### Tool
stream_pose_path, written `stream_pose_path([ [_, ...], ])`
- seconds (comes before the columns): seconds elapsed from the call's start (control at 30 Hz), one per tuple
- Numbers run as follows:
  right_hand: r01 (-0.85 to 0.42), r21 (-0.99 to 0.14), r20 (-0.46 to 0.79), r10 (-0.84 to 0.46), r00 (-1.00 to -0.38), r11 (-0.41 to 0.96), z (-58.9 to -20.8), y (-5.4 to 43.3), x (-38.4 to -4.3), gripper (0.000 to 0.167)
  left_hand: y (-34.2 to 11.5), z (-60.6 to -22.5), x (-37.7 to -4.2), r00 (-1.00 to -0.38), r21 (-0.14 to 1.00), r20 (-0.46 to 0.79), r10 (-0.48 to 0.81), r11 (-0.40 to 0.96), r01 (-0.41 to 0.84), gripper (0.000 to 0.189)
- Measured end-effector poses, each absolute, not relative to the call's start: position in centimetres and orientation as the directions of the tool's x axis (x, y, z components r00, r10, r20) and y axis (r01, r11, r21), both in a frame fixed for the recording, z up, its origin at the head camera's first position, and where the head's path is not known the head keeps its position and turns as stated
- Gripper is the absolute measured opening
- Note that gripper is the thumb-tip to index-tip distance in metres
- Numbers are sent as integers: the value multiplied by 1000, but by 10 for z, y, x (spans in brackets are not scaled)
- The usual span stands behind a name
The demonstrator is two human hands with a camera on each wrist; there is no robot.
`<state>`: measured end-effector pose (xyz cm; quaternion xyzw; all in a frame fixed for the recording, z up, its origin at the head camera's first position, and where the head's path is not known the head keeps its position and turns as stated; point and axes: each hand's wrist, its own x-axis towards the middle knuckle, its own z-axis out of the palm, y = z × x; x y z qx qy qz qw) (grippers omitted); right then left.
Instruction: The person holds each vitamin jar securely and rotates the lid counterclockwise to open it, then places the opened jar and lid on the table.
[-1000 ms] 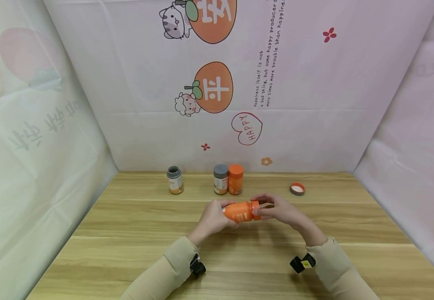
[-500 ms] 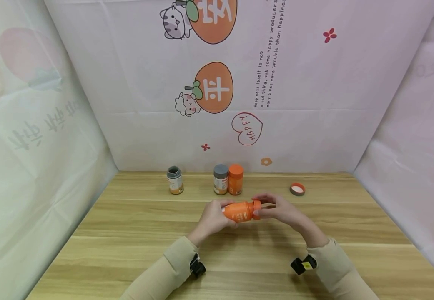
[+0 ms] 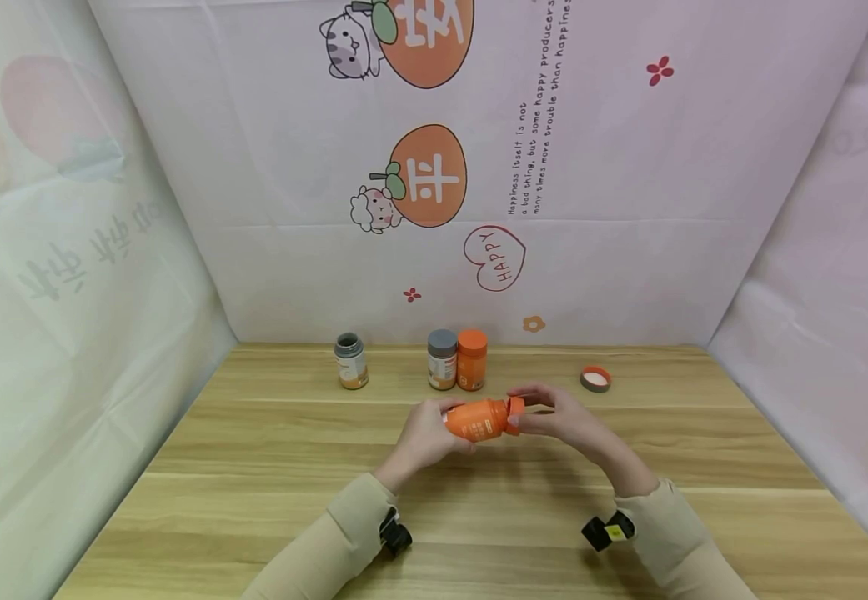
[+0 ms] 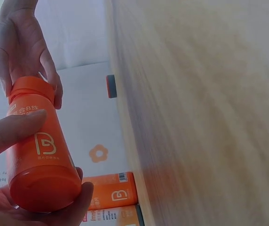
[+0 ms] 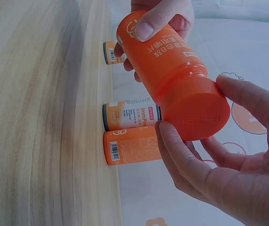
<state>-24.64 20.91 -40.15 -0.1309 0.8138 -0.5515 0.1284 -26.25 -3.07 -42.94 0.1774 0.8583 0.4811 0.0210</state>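
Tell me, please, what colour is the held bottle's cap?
Orange, like the bottle itself; the cap shows best in the right wrist view.

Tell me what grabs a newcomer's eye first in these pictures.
The orange bottle held sideways above the middle of the wooden table: the left hand grips its base, the right hand its orange cap. Behind it, three smaller bottles line the back edge, and a loose lid lies to the right.

Right hand (image 5: 228, 160) gripping orange bottle's cap (image 5: 195, 110) (left hand (image 5: 160, 16) opposite)
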Motion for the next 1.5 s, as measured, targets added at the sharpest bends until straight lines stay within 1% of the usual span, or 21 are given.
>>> stream_pose_path([
  [0.4, -42, -943, -77, -339, -938, 330, -401, 210, -246, 58, -32, -430, -262, -929, 846, 171, 329, 435, 310, 60],
  [0.63, -16, -952, -91, -333, -938, 305, -401, 212, -248, 57, -34, -431, -262, -930, 850, 184, 319, 424, 314, 63],
  [1.0, -9, -939, -86, -260, -962, 345, -404, 217, -250, 57, -38, -432, -265, -933, 852, 182, 309, 424, 307, 59],
  [1.23, -27, -933, -67, -248, -966, 358, -407, 222, -251, 59, -43, -434, -269, -939, 850, 206, 275, 425, 311, 56],
  [1.33, -29, -942, -57, -245, -968, 335, -408, 224, -252, 60, -46, -434, -271, -939, 847, 219, 265, 426, 317, 53],
  [1.5, -33, -960, -39, -254, -967, 276, -411, 227, -255, 62, -50, -433, -272, -944, 850, 222, 244, 426, 310, 55],
])
